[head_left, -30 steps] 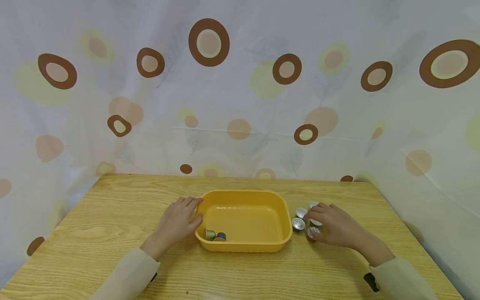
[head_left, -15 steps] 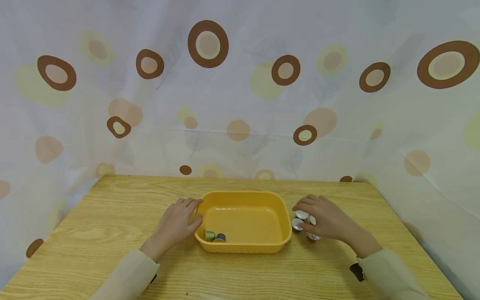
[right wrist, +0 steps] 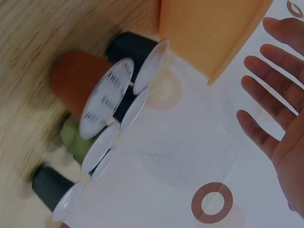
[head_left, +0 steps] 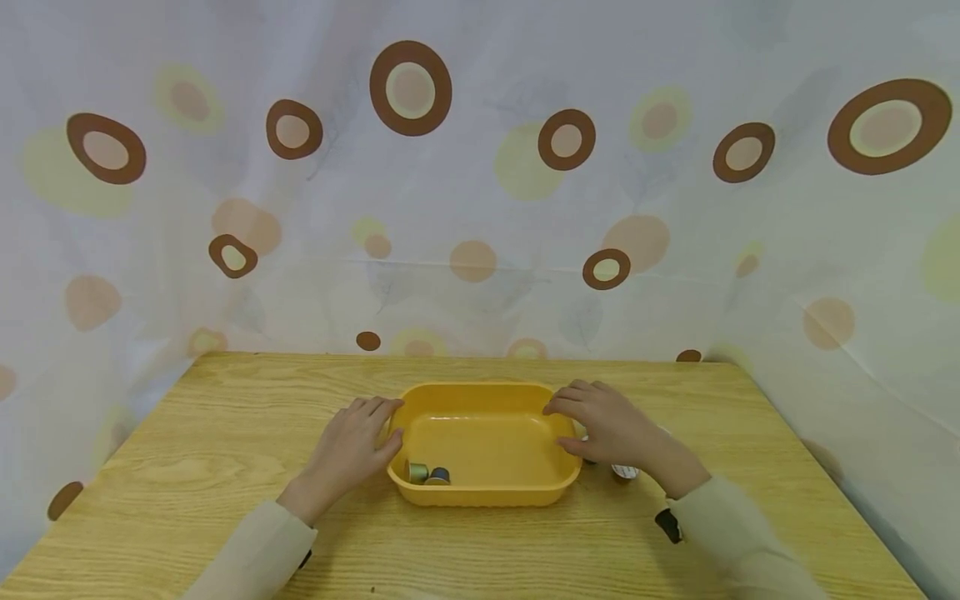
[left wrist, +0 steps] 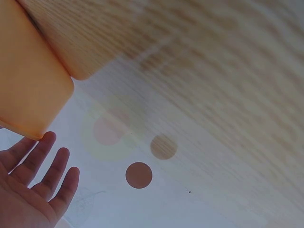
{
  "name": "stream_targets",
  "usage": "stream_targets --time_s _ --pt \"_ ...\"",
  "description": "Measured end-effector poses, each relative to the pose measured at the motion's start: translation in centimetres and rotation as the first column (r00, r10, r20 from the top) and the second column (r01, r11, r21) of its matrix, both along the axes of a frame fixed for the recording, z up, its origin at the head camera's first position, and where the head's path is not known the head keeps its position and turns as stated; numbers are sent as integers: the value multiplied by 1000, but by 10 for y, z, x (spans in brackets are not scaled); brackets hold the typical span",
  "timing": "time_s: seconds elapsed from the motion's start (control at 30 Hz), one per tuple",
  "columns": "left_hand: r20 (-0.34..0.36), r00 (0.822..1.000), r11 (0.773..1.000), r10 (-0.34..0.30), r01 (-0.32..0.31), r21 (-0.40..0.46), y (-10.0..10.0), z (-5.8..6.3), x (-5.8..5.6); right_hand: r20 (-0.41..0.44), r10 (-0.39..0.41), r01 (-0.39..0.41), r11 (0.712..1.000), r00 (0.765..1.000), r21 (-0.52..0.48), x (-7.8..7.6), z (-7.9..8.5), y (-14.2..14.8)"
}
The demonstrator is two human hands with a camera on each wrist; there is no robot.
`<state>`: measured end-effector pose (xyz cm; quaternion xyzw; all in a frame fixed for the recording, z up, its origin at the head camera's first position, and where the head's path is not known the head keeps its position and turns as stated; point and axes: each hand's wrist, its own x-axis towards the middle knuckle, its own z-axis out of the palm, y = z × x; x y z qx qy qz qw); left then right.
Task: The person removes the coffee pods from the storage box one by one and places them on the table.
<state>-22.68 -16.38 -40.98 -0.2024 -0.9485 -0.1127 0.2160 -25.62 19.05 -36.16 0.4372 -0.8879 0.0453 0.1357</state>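
Note:
A yellow plastic basin [head_left: 487, 496] stands mid-table. My left hand [head_left: 348, 446] rests with its fingertips at the basin's left rim; in the left wrist view its fingers are extended, one touching the rim. Over the basin's right rim hovers my right hand [head_left: 611, 429], fingers spread and nothing in them, as the right wrist view confirms. A green coffee capsule [head_left: 417, 472] and a dark coffee capsule [head_left: 438, 476] lie in the basin's near left corner. Right of the basin, partly hidden by the right hand, are several more, among them a brown coffee capsule [right wrist: 80, 78] with a printed lid.
Close beside the brown one in the right wrist view are a black capsule [right wrist: 130, 50] and a light green capsule [right wrist: 73, 137]; a dark green capsule [right wrist: 50, 185] stands slightly apart. The wooden table [head_left: 480, 550] meets a patterned curtain [head_left: 480, 208] behind and at the sides.
My right hand has moved left from above the capsules on the table to the basin's right rim. The left hand and both capsules in the basin have stayed put.

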Motion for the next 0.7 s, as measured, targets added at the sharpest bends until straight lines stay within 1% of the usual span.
stream_targets --time_s 0.4,0.7 --pt "-3 1000 1000 -5 5 -4 -1 1 1 50 62 -61 998 997 -23 -7 -9 -31" --pt "-5 1000 1000 -13 13 1 -1 0 1 53 137 -135 990 989 -35 -12 -19 -53"
